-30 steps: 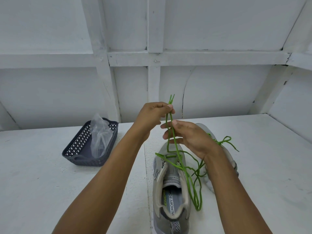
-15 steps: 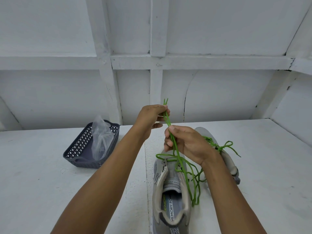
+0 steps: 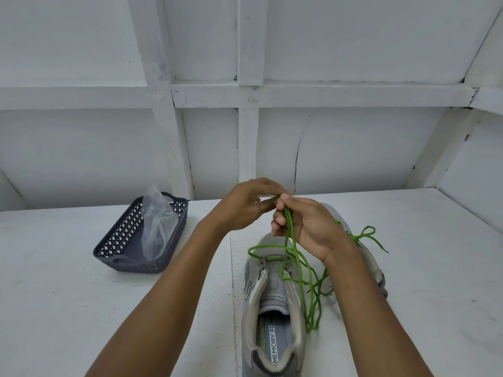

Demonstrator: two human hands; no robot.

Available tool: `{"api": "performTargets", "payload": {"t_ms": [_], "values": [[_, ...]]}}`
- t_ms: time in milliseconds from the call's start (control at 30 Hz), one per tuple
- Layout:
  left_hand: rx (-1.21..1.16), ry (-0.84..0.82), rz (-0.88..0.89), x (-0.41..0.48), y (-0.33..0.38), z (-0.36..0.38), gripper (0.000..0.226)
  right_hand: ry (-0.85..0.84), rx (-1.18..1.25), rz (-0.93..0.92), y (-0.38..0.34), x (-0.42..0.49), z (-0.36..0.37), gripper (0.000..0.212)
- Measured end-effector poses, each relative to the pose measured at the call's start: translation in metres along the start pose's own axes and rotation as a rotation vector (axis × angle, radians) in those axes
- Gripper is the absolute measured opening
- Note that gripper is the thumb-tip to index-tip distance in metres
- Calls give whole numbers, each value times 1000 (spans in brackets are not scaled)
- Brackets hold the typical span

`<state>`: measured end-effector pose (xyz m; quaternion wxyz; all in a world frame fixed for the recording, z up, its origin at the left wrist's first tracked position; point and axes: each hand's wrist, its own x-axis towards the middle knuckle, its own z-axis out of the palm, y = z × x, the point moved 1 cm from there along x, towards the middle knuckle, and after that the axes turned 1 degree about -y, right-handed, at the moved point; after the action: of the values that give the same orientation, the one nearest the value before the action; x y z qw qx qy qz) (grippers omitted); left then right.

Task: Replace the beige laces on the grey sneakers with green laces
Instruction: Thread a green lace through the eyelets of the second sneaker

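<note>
Head view, nearest item first: 1 grey sneaker (image 3: 273,297) stands on the white table (image 3: 68,308) between the 2 forearms, heel toward the camera and toe pointing away. Its insole reads "MEMORY FOAM". The tongue is exposed and most eyelets are bare. A green lace (image 3: 298,268) crosses the eyelet row nearest the toe. Its 2 free lengths rise from there to the hands, while slack loops hang over the right side of the shoe and down onto the table.

The right hand (image 3: 307,227) is raised above the toe of this sneaker. Its fingers are curled round the bundled strands, and its thumb presses them from the top. The left hand (image 3: 245,208) sits just beside it, touching it at the fingertips. Its thumb and curled fingertips pinch the upper end of the same lace. The lace tips are hidden between the 2 hands.

The second grey sneaker (image 3: 371,263) lies behind the right wrist, partly hidden by it. A green lace tied in a bow (image 3: 374,245) sits on top of it.

Farther left, well apart from the shoes, a dark perforated basket (image 3: 136,266) rests on the table. A clear plastic bag (image 3: 158,227) stands crumpled inside it. A white panelled wall with raised battens closes off the far edge of the table.
</note>
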<state>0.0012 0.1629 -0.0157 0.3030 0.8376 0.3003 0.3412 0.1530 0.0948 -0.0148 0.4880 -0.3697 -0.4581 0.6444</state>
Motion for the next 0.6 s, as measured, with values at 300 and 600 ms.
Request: {"api": "performTargets", "payload": {"t_ms": [300,600], "values": [[192,176,-250,9,-34,13,18,-58,7,0,-6,-1,2,29],[76,-7,-30,0,-21,9,37,5,-25,21,0,7,-5,31]]}}
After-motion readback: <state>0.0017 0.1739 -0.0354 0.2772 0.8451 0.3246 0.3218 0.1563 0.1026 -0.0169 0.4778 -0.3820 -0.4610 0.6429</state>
